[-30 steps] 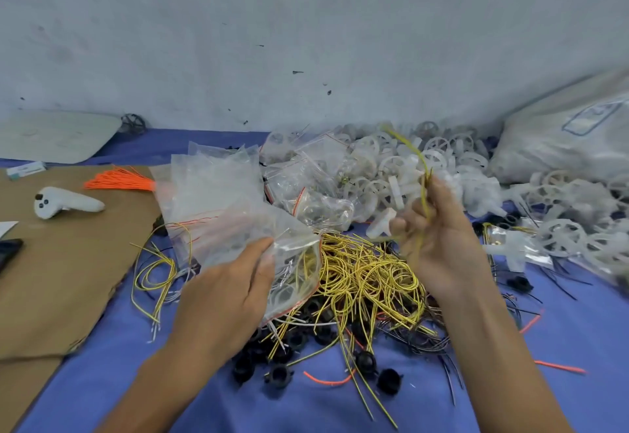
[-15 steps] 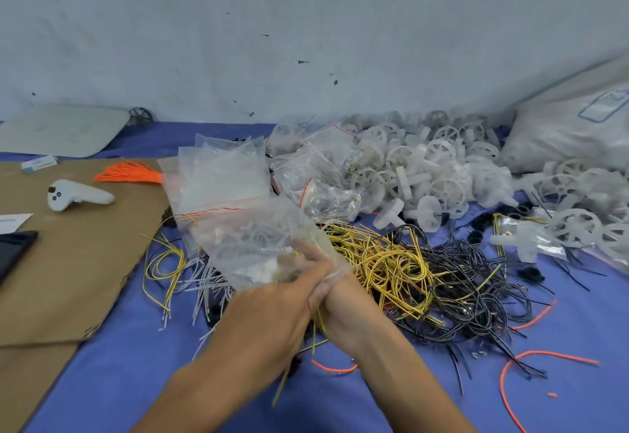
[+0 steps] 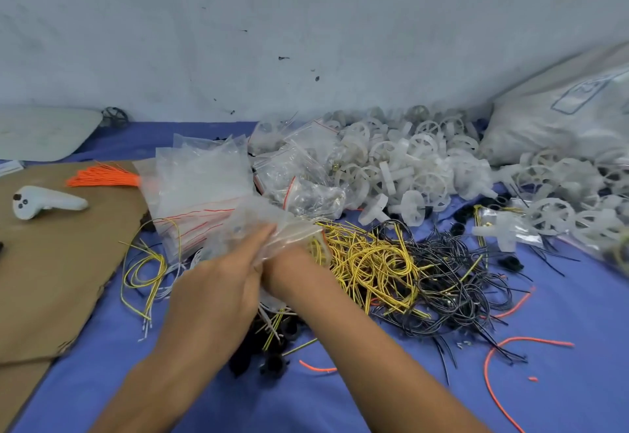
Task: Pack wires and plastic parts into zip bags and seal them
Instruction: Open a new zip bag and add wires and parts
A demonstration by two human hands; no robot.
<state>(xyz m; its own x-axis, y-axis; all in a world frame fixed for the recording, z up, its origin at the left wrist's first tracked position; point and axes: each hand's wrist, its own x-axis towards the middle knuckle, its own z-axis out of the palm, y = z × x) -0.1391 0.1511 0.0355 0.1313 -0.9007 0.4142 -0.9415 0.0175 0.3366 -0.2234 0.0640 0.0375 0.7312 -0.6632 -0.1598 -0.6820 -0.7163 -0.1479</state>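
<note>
Both hands are pressed close at centre. Our left hand [image 3: 218,282] pinches the bag [image 3: 272,231] at its near edge, while our right hand [image 3: 291,272] sits just behind, fingers hidden under plastic, so we cannot tell its grip. The bag lies just ahead of our knuckles, long axis roughly left to right, its right end touching the yellow wires [image 3: 367,262], nearer our right hand. There's blue cloth [image 3: 561,381] below, cardboard [image 3: 51,262] left and a pale wall [image 3: 306,24] behind.
</note>
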